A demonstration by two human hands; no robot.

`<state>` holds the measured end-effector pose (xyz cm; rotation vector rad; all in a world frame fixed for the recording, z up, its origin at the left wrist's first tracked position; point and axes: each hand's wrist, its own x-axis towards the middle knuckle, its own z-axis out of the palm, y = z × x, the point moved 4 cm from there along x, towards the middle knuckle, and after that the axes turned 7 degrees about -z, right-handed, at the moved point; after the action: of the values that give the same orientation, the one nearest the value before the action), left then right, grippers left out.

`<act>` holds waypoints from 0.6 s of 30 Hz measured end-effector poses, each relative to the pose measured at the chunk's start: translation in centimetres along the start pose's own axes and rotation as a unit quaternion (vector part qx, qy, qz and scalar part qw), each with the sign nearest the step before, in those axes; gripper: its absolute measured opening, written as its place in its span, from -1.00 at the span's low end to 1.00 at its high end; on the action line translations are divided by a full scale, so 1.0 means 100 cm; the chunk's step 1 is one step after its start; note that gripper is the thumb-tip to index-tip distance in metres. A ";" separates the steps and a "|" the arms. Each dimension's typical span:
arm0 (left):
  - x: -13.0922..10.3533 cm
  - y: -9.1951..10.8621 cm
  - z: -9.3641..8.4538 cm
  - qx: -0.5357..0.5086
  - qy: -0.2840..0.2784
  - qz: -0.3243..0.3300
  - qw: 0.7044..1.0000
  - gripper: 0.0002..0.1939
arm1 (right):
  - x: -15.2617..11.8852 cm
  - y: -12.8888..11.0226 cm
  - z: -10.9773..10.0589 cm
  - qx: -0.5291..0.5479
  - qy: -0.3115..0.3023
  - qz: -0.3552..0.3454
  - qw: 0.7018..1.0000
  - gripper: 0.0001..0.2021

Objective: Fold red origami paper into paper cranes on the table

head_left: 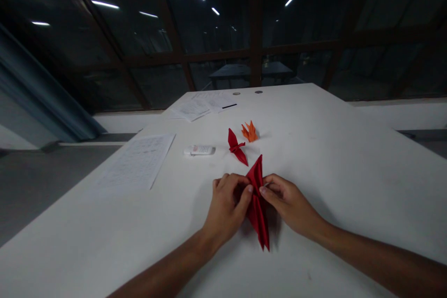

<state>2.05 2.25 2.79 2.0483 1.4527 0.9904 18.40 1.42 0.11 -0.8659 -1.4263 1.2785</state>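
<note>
A large folded red paper piece (257, 214) stands on the white table, its pointed ends toward and away from me. My left hand (228, 202) pinches its middle from the left, thumb and fingers closed on the paper. From the right, my right hand (288, 200) grips the middle too, its thumb near my left thumb. Just beyond lies a smaller red folded paper bird (237, 147). An orange folded paper figure (249, 131) sits behind it, slightly to the right. My fingertips partly hide the centre of the large red piece.
Left of the small bird lies a white tube (199, 150). A printed sheet (139, 160) rests near the left edge of the table (349, 158). Farther back are more papers (195, 106), a black pen (229, 106) and two round discs. Dark windows stand behind.
</note>
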 end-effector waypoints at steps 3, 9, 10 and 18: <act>-0.002 0.000 0.001 0.007 0.009 0.002 1.000 -0.85 | -0.001 -0.002 0.000 -0.012 0.006 0.000 1.000 -0.81; -0.010 -0.005 0.008 -0.092 0.005 -0.042 0.995 -0.87 | -0.003 -0.006 -0.001 -0.058 0.054 0.009 0.997 -0.91; -0.011 -0.004 0.008 -0.107 0.000 -0.041 0.993 -0.86 | -0.003 -0.007 -0.001 -0.067 0.059 0.006 0.996 -0.92; -0.014 0.001 0.013 -0.231 -0.043 -0.075 0.969 -0.71 | -0.003 -0.015 0.002 -0.141 0.067 -0.030 0.987 -0.94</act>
<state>2.80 1.02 1.61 1.6009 1.1759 1.0459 18.43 0.80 1.52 -1.0683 -1.5335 0.9677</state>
